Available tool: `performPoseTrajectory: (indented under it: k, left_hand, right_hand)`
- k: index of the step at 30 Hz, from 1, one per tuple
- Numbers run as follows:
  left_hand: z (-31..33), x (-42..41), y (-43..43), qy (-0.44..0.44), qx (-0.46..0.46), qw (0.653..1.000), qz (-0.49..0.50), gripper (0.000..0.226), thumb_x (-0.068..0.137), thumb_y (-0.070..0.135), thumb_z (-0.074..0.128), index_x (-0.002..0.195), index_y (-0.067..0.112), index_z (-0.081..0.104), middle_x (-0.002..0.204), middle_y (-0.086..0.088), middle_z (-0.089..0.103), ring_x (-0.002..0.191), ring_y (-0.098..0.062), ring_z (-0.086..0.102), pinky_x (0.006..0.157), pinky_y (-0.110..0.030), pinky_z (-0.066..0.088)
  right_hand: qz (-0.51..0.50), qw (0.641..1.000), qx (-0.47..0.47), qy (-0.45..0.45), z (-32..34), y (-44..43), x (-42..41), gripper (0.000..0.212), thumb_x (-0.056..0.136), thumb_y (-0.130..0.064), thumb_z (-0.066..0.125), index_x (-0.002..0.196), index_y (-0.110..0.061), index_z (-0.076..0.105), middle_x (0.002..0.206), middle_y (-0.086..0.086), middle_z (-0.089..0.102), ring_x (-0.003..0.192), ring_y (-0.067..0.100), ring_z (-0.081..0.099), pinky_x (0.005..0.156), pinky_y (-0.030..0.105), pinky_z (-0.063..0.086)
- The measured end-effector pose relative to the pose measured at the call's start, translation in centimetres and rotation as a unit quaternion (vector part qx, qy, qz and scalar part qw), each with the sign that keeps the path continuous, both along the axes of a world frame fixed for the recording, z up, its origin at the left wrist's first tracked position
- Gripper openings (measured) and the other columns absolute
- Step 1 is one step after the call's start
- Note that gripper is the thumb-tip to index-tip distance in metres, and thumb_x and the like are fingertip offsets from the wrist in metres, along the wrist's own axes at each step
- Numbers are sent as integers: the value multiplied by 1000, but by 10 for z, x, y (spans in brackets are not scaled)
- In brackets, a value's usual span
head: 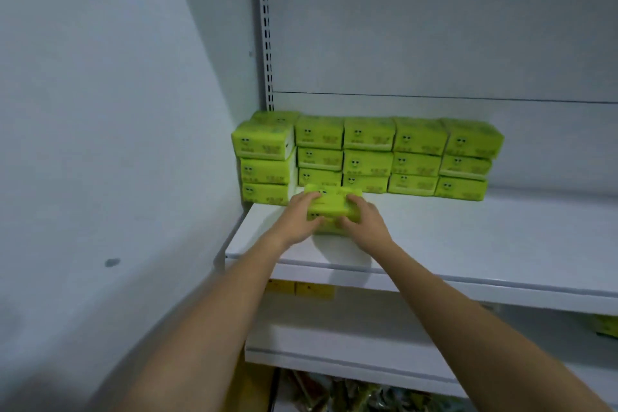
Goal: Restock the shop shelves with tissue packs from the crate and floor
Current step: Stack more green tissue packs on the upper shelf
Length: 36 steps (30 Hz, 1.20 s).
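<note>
Two bare forearms reach up from the bottom edge toward the white shelf (468,244). The left hand (297,217) and the right hand (363,217) both grip a bright green tissue pack (331,202). The left hand's fingers curl over its left end, and the right hand's fingers curl over its right end. The pack sits near the shelf's left end, between the front edge and the back. Its far side is just in front of the stocked packs (368,157); blur hides whether it is a single pack or two stacked.

The stocked packs line the back of the shelf from the back-left corner to about the middle, in five columns three high. The leftmost column stands a little further forward, and one more pack shows behind its top.

A slotted metal upright (266,43) rises from the back-left corner, beside a plain wall (100,110). Yellow tags (301,289) hang under the front edge near the left end. On the lower shelf (334,328), another green pack (607,324) shows at its right end. Below that lie blurred goods (351,395).
</note>
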State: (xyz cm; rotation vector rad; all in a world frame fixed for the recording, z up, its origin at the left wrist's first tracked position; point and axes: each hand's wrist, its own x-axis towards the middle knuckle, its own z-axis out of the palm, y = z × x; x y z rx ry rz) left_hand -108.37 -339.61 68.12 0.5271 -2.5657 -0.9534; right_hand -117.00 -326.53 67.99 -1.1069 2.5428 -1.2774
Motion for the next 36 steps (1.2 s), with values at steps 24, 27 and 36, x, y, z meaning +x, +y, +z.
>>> performPoseTrajectory:
  k: [24,27,36]
  left_hand:
    - [-16,-22,-25,-157,-170,970,69,52,100,41,25,147,20,24,158,-1,13,144,-25,9,115,-49,12]
    - [-23,4,-2,-99,-169,975,105,49,100,38,28,146,18,29,155,-2,22,143,-23,15,115,-45,13]
    - [-133,149,112,6,-168,963,210,50,95,31,29,137,8,44,146,-11,40,135,-29,35,111,-39,25]
  right_hand:
    - [51,965,198,164,-9,-33,-25,62,97,-32,42,149,-16,12,157,13,4,141,32,18,112,37,19]
    - [89,960,176,200,-19,-6,-1,59,97,-32,42,148,-15,17,156,13,9,142,29,18,113,35,15]
    - [290,922,17,254,-120,94,109,43,90,-28,42,126,-8,56,131,17,54,117,32,54,97,40,42]
